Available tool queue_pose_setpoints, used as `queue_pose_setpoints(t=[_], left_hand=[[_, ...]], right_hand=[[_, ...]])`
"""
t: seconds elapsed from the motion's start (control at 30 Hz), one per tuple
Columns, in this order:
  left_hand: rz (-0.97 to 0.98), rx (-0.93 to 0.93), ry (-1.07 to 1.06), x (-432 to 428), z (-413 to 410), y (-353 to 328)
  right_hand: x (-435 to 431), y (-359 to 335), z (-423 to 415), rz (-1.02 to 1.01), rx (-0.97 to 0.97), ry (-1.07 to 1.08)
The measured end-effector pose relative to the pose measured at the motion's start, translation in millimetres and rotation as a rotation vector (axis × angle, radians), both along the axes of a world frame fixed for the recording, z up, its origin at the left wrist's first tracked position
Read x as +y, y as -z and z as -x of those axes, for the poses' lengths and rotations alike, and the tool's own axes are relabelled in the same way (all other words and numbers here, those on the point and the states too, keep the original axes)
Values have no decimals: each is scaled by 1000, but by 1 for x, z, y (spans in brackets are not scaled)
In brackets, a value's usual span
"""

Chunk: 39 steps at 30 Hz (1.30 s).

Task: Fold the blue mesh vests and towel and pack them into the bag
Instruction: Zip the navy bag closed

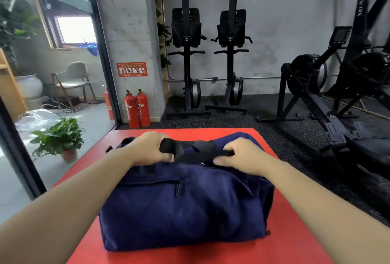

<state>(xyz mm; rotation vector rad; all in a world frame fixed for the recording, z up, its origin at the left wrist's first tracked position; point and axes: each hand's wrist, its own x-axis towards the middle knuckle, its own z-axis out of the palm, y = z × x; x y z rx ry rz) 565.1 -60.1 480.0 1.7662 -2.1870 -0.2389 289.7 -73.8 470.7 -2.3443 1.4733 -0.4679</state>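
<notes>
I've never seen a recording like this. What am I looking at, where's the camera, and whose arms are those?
There is no machine here. A person wears a camera on the head that looks forward and down, so the two bare arms are their own. A dark blue bag sits on a red mat in a gym. The left hand and right hand both grip the bag's black straps on top. No vests or towel show outside the bag. Behind it stand two red fire extinguishers and black exercise machines.
</notes>
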Motion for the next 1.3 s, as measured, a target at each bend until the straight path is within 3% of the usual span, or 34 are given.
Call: queue_pose_setpoints(t=[0.17,0.23,0.3,0.5,0.63,0.73,0.83,0.93,1.13,1.27,1.3], left_hand=[[233,-234,-310,-6,-20,-8],[129,-322,-380,-9,-27,-7],[-11,-291,-352,-11,-31,-3],[-162,81,-194,-18,-37,11],[59,171,-274,-14,-37,-5],[179,348,-250,-25,-45,-17],[222,327,-230,-27,-50,-22],[108,139,-291,-23,-52,-12],[7,-58,-363,-24,-49,-5],[-276,266,-215,-29,-52,-12],[-330,252,-161,-31,-54,-13]], right_hand=[[-16,-10,-11,228,108,80],[-26,-4,-19,274,283,79],[-35,4,-31,260,378,76],[-50,0,-50,238,161,-1],[-57,-36,-39,212,-116,29],[-66,-55,-33,257,-182,109],[-75,-56,-26,214,-193,192],[-74,-41,-25,122,-23,213],[-71,-17,-27,119,64,210],[-57,-30,-12,-224,35,67],[-53,-32,-8,-300,69,44]])
